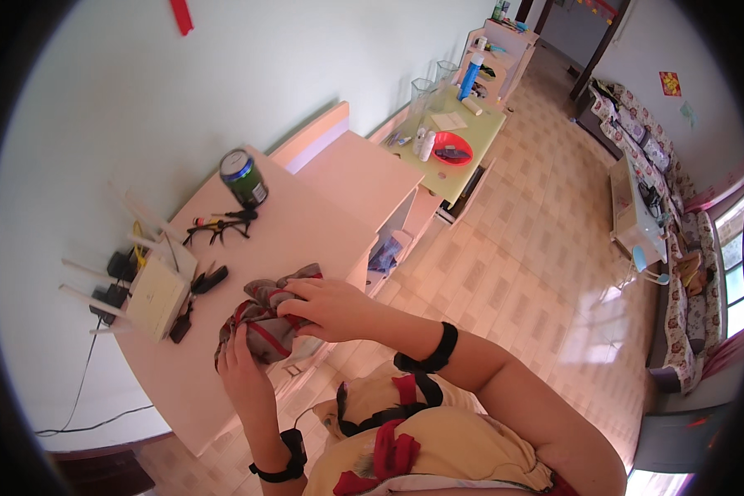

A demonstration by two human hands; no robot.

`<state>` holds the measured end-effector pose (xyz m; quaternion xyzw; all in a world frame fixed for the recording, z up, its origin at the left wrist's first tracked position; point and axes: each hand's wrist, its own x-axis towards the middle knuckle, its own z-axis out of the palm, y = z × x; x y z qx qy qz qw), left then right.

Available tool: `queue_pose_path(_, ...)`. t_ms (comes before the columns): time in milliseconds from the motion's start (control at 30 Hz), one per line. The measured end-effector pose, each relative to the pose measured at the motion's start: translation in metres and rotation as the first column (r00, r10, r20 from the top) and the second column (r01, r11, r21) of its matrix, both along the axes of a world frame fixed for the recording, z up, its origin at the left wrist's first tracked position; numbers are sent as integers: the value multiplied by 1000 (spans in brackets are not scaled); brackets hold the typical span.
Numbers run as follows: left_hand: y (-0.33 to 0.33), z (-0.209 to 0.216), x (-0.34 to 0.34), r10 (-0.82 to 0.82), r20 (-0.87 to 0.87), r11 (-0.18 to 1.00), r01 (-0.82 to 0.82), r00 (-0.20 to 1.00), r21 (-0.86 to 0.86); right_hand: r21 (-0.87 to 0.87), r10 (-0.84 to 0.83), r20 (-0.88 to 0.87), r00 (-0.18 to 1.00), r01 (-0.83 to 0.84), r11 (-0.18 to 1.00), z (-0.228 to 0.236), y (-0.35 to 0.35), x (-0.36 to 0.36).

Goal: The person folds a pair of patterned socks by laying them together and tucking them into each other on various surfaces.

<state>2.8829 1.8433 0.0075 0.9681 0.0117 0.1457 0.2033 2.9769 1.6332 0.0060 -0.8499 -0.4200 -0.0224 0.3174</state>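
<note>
A bunched grey-brown cloth with red stripes (270,335) is between my two hands at the near edge of the pink cabinet top. Its folds are gathered into a crumpled bundle. My left hand (244,368) grips its near left side, the fingers laid up against the folds. From the right, my right hand (326,307) curls its fingers over the upper part of the cloth. Whether the bundle rests on the cabinet or is held just above it, I cannot tell. Both wrists wear black straps.
On the pink cabinet top (306,207) stand a green can (244,178), black glasses (219,227), a white router (159,298) and a black folding knife-like item (210,279). Beyond is a green-topped table (479,132) with a red bowl (453,149). A floral sofa (678,322) lines the right.
</note>
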Motion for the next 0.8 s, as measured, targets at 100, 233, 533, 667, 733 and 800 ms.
queue_pose_path(100, -34, 3, 19, 80, 26, 986, -75, 996, -147, 42, 3, 2, 1000, -4, 999, -2, -26, 15)
queue_pose_path(233, -62, -2, 45, 8, -8, 998, -8, 1000, 59, 52, -5, 16, 1000, 4, 999, -3, -67, 37)
queue_pose_path(533, -139, -13, 82, 140, 96, 977, -153, 985, 147, 135, 113, 53, 992, -120, 984, -14, -131, 85)
queue_pose_path(667, -175, -17, 99, 184, 172, 963, -212, 968, 165, 189, 127, -137, 982, -100, 977, -21, -158, 105)
queue_pose_path(733, -188, -22, 110, 137, 225, 964, -182, 965, 193, 162, 102, -332, 938, -50, 985, -17, -175, 113)
queue_pose_path(800, -207, -17, 115, 108, 176, 967, -145, 978, 210, 220, 90, -272, 958, -29, 975, -30, -194, 122)
